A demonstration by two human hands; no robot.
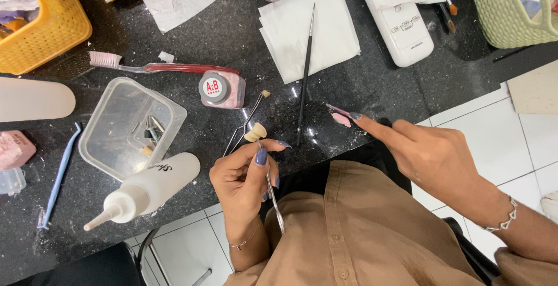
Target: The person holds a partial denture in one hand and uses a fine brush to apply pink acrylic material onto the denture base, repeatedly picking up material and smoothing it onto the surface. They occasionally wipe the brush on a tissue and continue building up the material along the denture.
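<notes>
- Black speckled surface (244,36) runs across the top of the view, with white floor tiles below its edge and a tan shirt at the bottom.
- Left hand (247,175) is closed in a pinch around a thin metal tool (273,196), whose upper end carries a small cream tooth-shaped piece (255,132) raised just above the surface edge.
- Right hand (433,155) reaches out, fingers closed on a slim instrument (340,111); its tip touches a small pink dab (341,120) lying on the surface.
- Between both hands lies a long fine brush (306,68), its upper half resting on folded white tissue (308,27).
- Near the left hand sit wire tweezers (247,120), a pink jar with grey lid (221,88), a clear plastic tub (131,126), a white squeeze bottle (148,190) and a red toothbrush (157,66).
- Judging by this, pink material is being picked up for the cream piece; next, the loaded tip needs carrying carefully across to it, steadily, without dropping the dab.
</notes>
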